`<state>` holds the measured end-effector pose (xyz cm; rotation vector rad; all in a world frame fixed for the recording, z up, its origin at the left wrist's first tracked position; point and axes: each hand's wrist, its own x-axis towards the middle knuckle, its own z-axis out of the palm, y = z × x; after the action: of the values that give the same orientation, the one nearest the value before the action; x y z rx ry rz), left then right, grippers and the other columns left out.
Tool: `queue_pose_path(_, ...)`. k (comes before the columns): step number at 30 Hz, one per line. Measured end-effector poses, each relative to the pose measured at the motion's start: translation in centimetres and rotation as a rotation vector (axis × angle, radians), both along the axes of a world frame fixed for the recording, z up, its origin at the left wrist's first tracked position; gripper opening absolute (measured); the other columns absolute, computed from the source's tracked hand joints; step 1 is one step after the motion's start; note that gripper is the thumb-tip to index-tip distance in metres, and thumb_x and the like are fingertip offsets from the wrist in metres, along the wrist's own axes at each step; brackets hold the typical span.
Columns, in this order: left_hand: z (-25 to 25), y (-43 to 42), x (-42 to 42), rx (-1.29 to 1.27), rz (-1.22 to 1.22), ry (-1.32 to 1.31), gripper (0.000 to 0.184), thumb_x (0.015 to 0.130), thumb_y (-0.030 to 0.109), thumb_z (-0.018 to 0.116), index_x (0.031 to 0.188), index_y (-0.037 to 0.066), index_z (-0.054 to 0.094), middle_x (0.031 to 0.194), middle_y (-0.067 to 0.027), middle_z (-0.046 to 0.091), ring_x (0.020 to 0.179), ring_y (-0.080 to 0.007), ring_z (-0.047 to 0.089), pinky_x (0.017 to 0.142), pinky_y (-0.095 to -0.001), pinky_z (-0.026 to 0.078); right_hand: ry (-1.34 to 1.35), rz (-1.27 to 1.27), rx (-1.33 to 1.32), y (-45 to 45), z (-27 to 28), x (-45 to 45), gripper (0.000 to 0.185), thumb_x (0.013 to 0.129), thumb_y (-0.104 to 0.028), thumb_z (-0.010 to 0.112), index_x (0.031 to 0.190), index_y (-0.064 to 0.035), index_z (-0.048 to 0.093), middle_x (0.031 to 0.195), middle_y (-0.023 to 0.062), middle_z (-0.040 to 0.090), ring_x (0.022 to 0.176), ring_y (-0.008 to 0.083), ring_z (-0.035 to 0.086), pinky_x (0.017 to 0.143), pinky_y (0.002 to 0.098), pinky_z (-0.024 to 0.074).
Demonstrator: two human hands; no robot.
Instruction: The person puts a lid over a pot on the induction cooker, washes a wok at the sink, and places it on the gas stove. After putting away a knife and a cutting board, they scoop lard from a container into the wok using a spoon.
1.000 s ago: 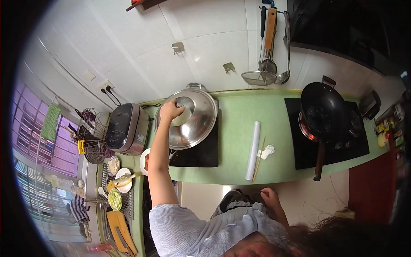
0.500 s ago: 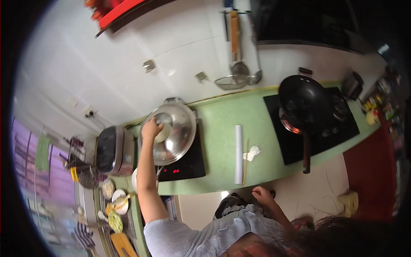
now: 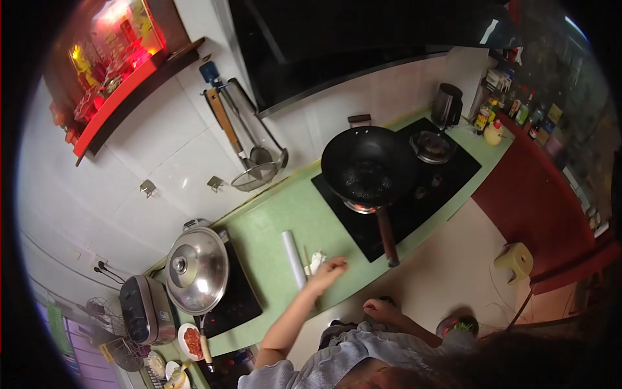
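Note:
My left hand (image 3: 328,272) is over the front of the green counter, just right of a crumpled white tissue or cloth (image 3: 317,260). Its fingers are loosely bent and nothing shows in them. A long white roll (image 3: 293,258), like cling film, lies left of it, with thin chopsticks (image 3: 306,257) alongside, partly behind my forearm. My right hand (image 3: 381,310) hangs in front of my body, fingers curled, with nothing visible in it. A steel wok with a domed lid (image 3: 197,269) sits on the left cooktop. The black wok (image 3: 369,165) stands on a glowing burner, liquid inside.
The wok's brown handle (image 3: 387,238) juts over the counter's front edge. A plate of red meat (image 3: 192,341) is beside the steel wok's handle, near a rice cooker (image 3: 144,311). Strainers and ladles (image 3: 256,174) hang on the wall. A yellow stool (image 3: 515,262) stands at right.
My left hand has let go of the steel lid's knob and moved right, to beside the white tissue. The view has turned right; the lid stays on the wok. My right hand remains low.

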<state>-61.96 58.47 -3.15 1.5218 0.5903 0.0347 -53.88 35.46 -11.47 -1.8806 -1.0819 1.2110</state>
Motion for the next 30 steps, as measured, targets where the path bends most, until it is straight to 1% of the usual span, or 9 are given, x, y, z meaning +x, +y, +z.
queue_pose_path(2,-2.2,-4.0,5.2,-0.343,0.035,-0.062,0.043,0.084,0.029,0.05,0.119,0.003,0.043,0.104,-0.0083,0.055,0.1,-0.0179,0.052,0.084,-0.0316,0.043,0.016,-0.157,0.036,-1.9,-2.5,2.8,0.026,0.08,-0.023,0.054,0.096,-0.0025,0.055,0.086,0.0099,0.06,0.08,0.0156,0.058,0.072,0.0284,0.0451)
queue_pose_path(3,-2.4,-5.3,7.4,-0.343,0.041,-0.073,0.043,0.084,0.029,0.05,0.119,0.003,0.043,0.104,-0.0083,0.055,0.1,-0.0179,0.052,0.084,-0.0316,0.043,0.006,-0.149,0.036,-2.6,-2.0,4.6,0.026,0.08,-0.023,0.054,0.096,-0.0025,0.055,0.086,0.0099,0.06,0.08,0.0156,0.058,0.072,0.0284,0.0451)
queue_pose_path(5,-3.2,-7.1,11.0,-1.024,0.08,-0.128,0.041,0.085,0.033,0.049,0.116,0.006,0.044,0.102,-0.0089,0.057,0.097,-0.02,0.054,0.082,-0.0358,0.045,-0.021,-0.225,0.12,-4.1,-0.2,7.8,0.023,0.08,-0.022,0.055,0.093,-0.0036,0.057,0.082,0.0077,0.06,0.076,0.0142,0.057,0.07,0.0278,0.0451)
queue_pose_path(6,-2.3,-8.2,12.0,-1.035,0.133,-0.126,0.042,0.086,0.04,0.045,0.111,0.007,0.046,0.103,-0.0096,0.056,0.095,-0.0219,0.056,0.081,-0.0391,0.046,-0.027,-0.199,0.116,-4.8,-0.1,9.4,0.023,0.08,-0.022,0.055,0.093,-0.0036,0.057,0.082,0.0077,0.06,0.076,0.0142,0.057,0.07,0.0278,0.0451)
queue_pose_path(10,-0.8,-9.5,12.3,-1.068,0.284,-0.168,0.045,0.086,0.05,0.037,0.107,0.011,0.048,0.094,-0.0053,0.058,0.087,-0.0192,0.058,0.077,-0.0374,0.048,-0.079,-0.095,0.018,-6.0,-0.5,14.1,0.021,0.08,-0.021,0.056,0.092,-0.0045,0.058,0.081,0.0056,0.06,0.076,0.0135,0.056,0.069,0.0269,0.0452)
queue_pose_path(15,-5.0,-11.0,6.4,-0.926,0.623,-0.231,0.041,0.086,0.046,0.041,0.107,0.011,0.049,0.091,-0.0024,0.057,0.08,-0.0123,0.055,0.07,-0.0293,0.045,0.139,0.331,0.019,-4.6,-4.8,14.1,0.022,0.08,-0.021,0.057,0.093,-0.0026,0.057,0.084,0.0061,0.06,0.078,0.0135,0.056,0.07,0.0266,0.0453)
queue_pose_path(18,-4.6,-13.8,-0.3,-0.744,0.878,-0.152,0.031,0.086,0.032,0.043,0.107,0.009,0.05,0.089,-0.0026,0.056,0.083,-0.0139,0.055,0.074,-0.0268,0.044,0.133,0.627,-0.155,-2.2,-2.9,10.7,0.028,0.078,-0.026,0.055,0.094,-0.0037,0.056,0.086,0.0089,0.06,0.081,0.0169,0.057,0.072,0.03,0.0453)
queue_pose_path(24,-8.3,-23.5,-15.7,-0.733,1.43,-0.208,0.029,0.084,0.029,0.046,0.104,0.008,0.051,0.087,-0.0024,0.057,0.08,-0.0115,0.055,0.07,-0.0246,0.043,0.083,0.92,-0.103,0.9,-4.5,0.7,0.028,0.078,-0.024,0.056,0.095,-0.0024,0.057,0.087,0.0116,0.061,0.082,0.0195,0.059,0.072,0.0295,0.0458)
queue_pose_path(30,-10.0,-36.6,-31.2,-0.643,1.947,-0.289,0.026,0.082,0.028,0.049,0.1,0.009,0.053,0.085,-0.0022,0.057,0.077,-0.0105,0.055,0.066,-0.0232,0.043,0.042,1.274,-0.157,0.5,-4.7,-15.1,0.028,0.078,-0.025,0.057,0.095,-0.0024,0.057,0.084,0.0111,0.062,0.079,0.0191,0.059,0.071,0.0287,0.046)
